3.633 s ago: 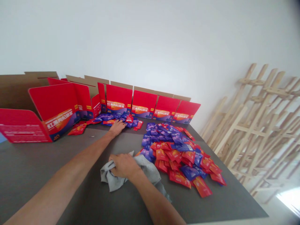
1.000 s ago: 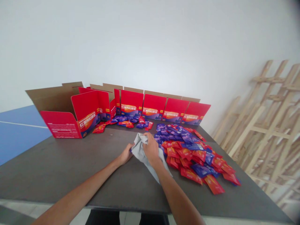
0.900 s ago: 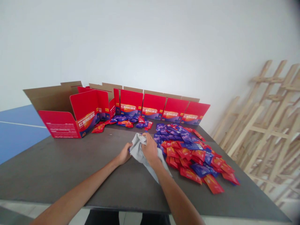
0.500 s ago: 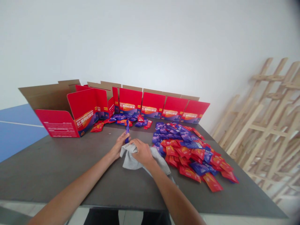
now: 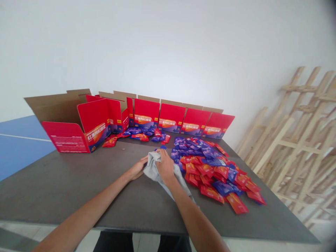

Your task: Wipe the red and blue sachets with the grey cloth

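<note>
A crumpled grey cloth is gripped in my right hand, its loose end trailing back under my right forearm. The top of a purple sachet pokes out just beyond my right fingers; the cloth and hand cover the rest of it. Close on the left, my left hand is curled against the cloth edge, fingertips hidden behind it, apparently still around the sachet's lower end. To the right of my hands lies a big heap of purple sachets and red sachets.
Open red cartons line the table's back edge, and a larger open carton stands at the left. Several more sachets lie before the cartons. Wooden frames lean at the right beyond the grey table.
The purple sachet, upright in my left hand before, is now mostly covered by the cloth. My right hand has moved up and right with the cloth; my left hand has shifted slightly right.
</note>
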A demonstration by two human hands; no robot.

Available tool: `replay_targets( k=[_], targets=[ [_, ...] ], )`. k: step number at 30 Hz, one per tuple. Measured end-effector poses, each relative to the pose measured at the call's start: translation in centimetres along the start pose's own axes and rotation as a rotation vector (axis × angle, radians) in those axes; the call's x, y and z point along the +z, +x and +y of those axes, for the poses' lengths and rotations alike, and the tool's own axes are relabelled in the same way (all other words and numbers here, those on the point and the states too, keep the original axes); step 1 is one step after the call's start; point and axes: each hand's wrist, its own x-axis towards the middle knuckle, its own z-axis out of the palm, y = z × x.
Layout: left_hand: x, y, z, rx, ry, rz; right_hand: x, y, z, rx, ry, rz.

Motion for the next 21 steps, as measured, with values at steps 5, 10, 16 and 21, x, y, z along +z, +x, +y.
replay_targets(
  k=[5,10,16,21],
  targets=[
    [0.0,-0.1,0.5,0.015,-0.075,0.052,0.1,-0.2,-0.1,-0.031,0.013,-0.003],
    [-0.7,0.6,1.0,0.109,-0.179,0.182,0.7,-0.7,-0.8,-0.184,-0.016,-0.193],
    [-0.7,0.2,0.6,0.079,-0.08,0.134,0.2,-0.3,-0.5,-0.043,-0.032,-0.104],
    [-0.5,0.1,-0.3,0.033,0.002,0.06,-0.3,0.0,-0.1,0.036,-0.023,-0.018]
  ],
)
